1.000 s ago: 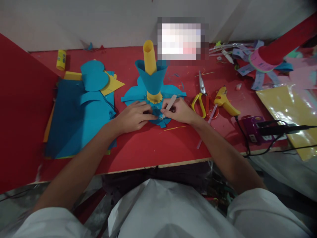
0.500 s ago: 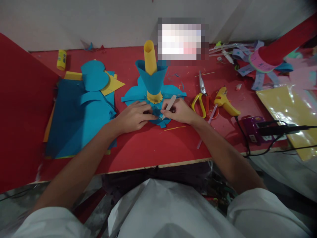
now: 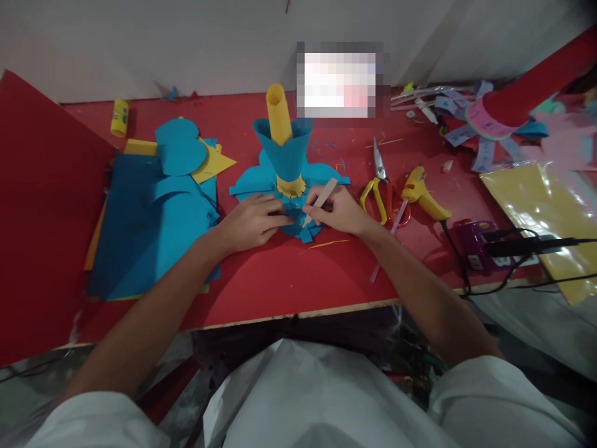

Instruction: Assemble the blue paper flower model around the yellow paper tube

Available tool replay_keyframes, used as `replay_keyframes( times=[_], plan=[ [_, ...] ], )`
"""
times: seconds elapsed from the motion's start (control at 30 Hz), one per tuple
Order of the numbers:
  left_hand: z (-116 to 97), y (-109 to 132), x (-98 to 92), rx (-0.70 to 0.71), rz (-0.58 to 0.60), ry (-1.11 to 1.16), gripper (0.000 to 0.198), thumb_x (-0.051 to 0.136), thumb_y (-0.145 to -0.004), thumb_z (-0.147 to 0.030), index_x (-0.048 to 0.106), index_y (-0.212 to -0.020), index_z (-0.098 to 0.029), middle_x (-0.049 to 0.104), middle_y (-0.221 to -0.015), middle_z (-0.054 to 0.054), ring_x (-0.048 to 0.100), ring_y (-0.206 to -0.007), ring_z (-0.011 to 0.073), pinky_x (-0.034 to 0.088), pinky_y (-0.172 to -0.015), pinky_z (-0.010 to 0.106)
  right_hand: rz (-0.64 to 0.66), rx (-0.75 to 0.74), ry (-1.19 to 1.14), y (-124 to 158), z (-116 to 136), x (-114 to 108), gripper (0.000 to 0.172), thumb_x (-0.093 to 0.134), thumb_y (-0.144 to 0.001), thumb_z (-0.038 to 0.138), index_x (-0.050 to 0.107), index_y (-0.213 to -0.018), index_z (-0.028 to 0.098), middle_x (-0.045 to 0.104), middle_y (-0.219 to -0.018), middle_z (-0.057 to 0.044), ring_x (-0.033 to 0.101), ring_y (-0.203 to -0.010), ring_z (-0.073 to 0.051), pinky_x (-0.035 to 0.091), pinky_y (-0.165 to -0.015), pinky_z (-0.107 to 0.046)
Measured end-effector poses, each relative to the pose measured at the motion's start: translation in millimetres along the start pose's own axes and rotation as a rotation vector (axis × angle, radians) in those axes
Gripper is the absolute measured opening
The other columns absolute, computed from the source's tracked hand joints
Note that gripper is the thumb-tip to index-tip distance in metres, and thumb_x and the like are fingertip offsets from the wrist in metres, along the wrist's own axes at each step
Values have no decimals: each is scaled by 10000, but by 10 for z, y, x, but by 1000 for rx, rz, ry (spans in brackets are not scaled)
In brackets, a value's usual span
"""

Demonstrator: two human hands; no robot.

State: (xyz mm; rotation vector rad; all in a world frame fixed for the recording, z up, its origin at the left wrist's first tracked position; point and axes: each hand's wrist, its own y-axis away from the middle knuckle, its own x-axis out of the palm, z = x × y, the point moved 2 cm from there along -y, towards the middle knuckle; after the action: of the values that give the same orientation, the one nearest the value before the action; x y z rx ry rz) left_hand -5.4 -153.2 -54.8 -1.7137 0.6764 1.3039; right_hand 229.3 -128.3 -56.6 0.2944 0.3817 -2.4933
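**Pale stick held at front of blue paper base; little displacement noted**

A pale, flat, narrow stick is gripped between the thumb and fingers of the right hand, its lower tip directed at the front part of a blue, rounded, petal-like paper base. The left hand is laid at the near left of the base, fingertips touching the paper; whether an edge is pinched there cannot be told.

The base is set on the red desk, centrally between the forearms. Upon it a flared blue paper cone stands, ringed at its foot by a fringed yellow paper collar, with a yellow paper tube rising from its mouth.

Change over the last second: the whole view is shifted slightly, attributed to head motion. The upper end of the stick is tilted a little further right; the hands are kept at the same spot. Continued work at one place on the base is inferred.

Metal-bladed scissors with yellow and red handles and a yellow glue gun are found to the right; stacked blue paper sheets, to the left.
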Motion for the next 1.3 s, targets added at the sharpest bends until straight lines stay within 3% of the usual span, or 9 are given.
replay_keyframes(
  times=[0.2, 0.33, 0.47, 0.77, 0.9, 1.0, 1.1, 1.2, 1.3],
  plan=[
    [133, 34, -151, -449, -332, 45, 325, 414, -1070, -281, 733, -1102, -222, 718, -985, 86, 668, -980, 245, 537, -881, 402, -343, -23, -46, -9, 58, -75, 335, 594, -1014, 573, 669, -983, 248, 632, -660, 29, 532, -492, -110, 421, -480, -273],
    [192, 19, -137, -609, -394, 99, 328, 476, -1030, -309, 648, -1297, -226, 715, -1220, 109, 654, -1143, 259, 547, -1009, 422, -369, -85, 53, -7, 143, -52, 326, 508, -1057, 560, 670, -1078, 278, 749, -937, -38, 710, -773, -183, 560, -659, -325],
    [192, 0, -50, -580, -301, 172, 530, 499, -1017, -353, 480, -1524, -201, 575, -1533, 139, 527, -1432, 313, 444, -1205, 507, -297, -133, 286, 6, 219, -7, 281, 506, -1062, 491, 657, -1127, 263, 752, -1167, -76, 729, -1025, -244, 581, -892, -407],
    [88, -44, -128, -490, -269, 221, 512, 483, -1042, -356, 469, -1530, -203, 576, -1545, 128, 538, -1440, 303, 430, -1222, 487, -241, -125, 386, 15, 241, -19, 279, 516, -1055, 454, 624, -1234, 269, 729, -1281, -84, 678, -1238, -261, 534, -1047, -419],
    [42, -68, -161, -520, -323, 254, 411, 455, -1067, -373, 549, -1432, -209, 650, -1442, 113, 605, -1353, 265, 479, -1181, 442, -279, -123, 436, 0, 199, -46, 256, 519, -1055, 429, 618, -1217, 256, 733, -1277, -98, 677, -1244, -267, 536, -1069, -450],
    [106, -34, -103, -585, -365, 247, 473, 485, -1060, -398, 492, -1493, -209, 616, -1487, 130, 567, -1409, 278, 466, -1201, 456, -277, -101, 496, -15, 123, -42, 253, 525, -1046, 413, 618, -1215, 250, 715, -1335, -122, 651, -1299, -299, 531, -1080, -491],
    [195, 8, 9, -565, -288, 292, 649, 533, -1039, -436, 331, -1617, -222, 455, -1649, 142, 436, -1539, 321, 420, -1245, 504, -254, -75, 515, -23, 65, -20, 269, 544, -1033, 418, 614, -1235, 255, 685, -1397, -130, 619, -1349, -312, 522, -1099, -506],
    [205, 18, 69, -521, -207, 331, 735, 528, -1039, -436, 213, -1669, -227, 443, -1658, 153, 436, -1543, 332, 383, -1267, 540, -239, -79, 512, -29, 52, -2, 285, 547, -1027, 401, 609, -1260, 248, 668, -1412, -141, 603, -1362, -315, 507, -1115, -509],
    [139, -14, 40, -503, -185, 319, 702, 493, -1049, -401, 220, -1670, -222, 458, -1650, 148, 448, -1535, 325, 343, -1288, 553, -227, -77, 530, -40, 52, -4, 318, 547, -1020, 423, 610, -1265, 232, 688, -1342, -158, 626, -1303, -330, 528, -1067, -508]
  ],
)
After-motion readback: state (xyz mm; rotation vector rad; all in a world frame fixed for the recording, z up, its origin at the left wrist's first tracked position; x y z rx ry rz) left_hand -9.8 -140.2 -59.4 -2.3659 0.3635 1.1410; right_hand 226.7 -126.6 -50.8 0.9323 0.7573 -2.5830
